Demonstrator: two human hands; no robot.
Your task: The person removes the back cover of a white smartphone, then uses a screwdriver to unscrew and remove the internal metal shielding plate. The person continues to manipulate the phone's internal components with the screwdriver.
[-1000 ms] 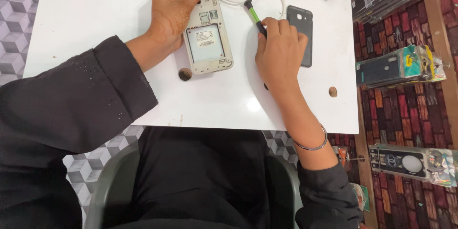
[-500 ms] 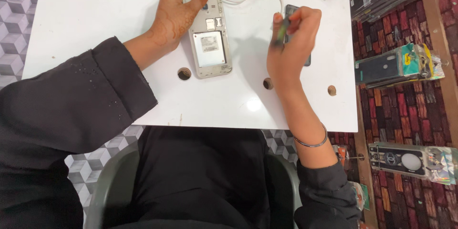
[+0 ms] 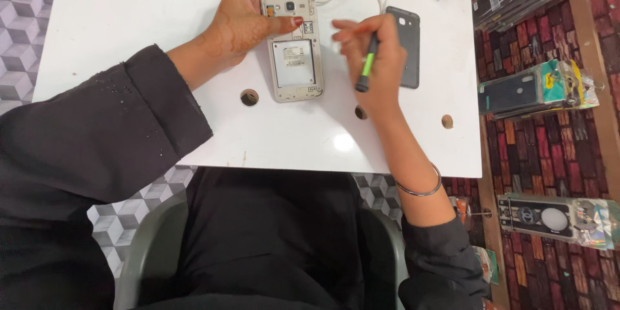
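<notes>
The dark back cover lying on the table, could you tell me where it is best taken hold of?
Probably by the long right edge of the back cover, coming from the right: it lies flat, and the right hand with the screwdriver crowds its left edge.

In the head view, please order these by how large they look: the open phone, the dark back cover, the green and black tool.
1. Open phone, under the left hand, looks largest.
2. Dark back cover, partly hidden by the right hand, so it may really match the phone.
3. Green and black tool, plainly smallest.
</notes>
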